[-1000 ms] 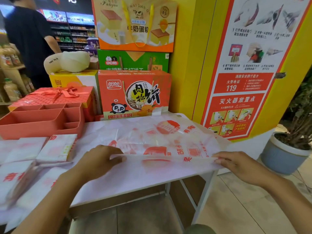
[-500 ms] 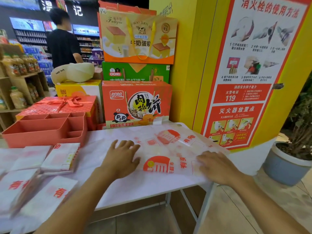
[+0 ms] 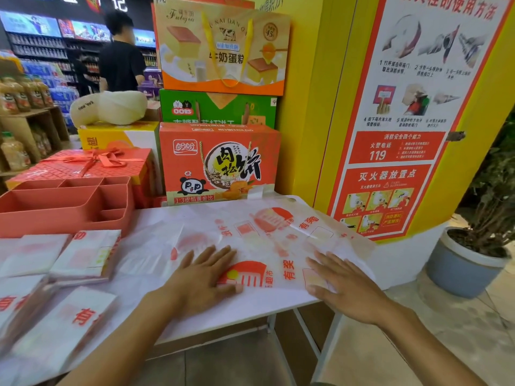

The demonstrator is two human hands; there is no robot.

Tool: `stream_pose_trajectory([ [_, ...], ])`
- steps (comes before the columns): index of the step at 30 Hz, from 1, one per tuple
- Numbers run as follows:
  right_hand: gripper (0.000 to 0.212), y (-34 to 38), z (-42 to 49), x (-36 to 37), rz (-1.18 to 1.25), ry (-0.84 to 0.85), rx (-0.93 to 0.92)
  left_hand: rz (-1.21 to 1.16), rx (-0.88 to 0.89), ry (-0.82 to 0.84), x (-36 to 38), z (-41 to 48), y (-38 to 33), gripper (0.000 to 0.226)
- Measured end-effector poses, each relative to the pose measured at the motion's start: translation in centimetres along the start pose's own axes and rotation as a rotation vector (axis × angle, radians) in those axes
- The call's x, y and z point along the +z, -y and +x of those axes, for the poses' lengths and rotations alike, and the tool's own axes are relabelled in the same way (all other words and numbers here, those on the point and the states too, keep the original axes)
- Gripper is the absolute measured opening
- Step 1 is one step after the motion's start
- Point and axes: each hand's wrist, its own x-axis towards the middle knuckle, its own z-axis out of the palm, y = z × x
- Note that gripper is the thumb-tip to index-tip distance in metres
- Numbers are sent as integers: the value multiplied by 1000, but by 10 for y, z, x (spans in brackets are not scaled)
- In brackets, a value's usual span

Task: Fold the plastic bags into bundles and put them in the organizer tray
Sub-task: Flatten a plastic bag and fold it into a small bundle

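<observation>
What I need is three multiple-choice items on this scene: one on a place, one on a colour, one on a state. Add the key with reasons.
1. Where on the white table does the coral-red plastic organizer tray stand?
A. far left, in front of the red ribboned gift box
B. near right corner
C. centre front

2. What colour is the print on the translucent plastic bag that is spread out?
A. blue
B. green
C. red-orange

3. How do the left hand and the right hand lie?
A. clenched, off the bag
B. flat, fingers straight, on the bag
C. pinching its corners

Key: 1 A, the tray sits at the far left with the gift box right behind it; 2 C, the logo and characters are red-orange; 3 B, both palms lie flat on the bag.
</observation>
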Motion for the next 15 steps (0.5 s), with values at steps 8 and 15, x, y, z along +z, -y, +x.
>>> stream_pose_trajectory([
  [8, 69, 16, -6, -15, -157, -122, -44, 132, 82, -126, -8, 0, -1, 78],
  [15, 68, 1, -8, -23, -161, -123, -69, 181, 191, -101, -30, -12, -17, 65],
])
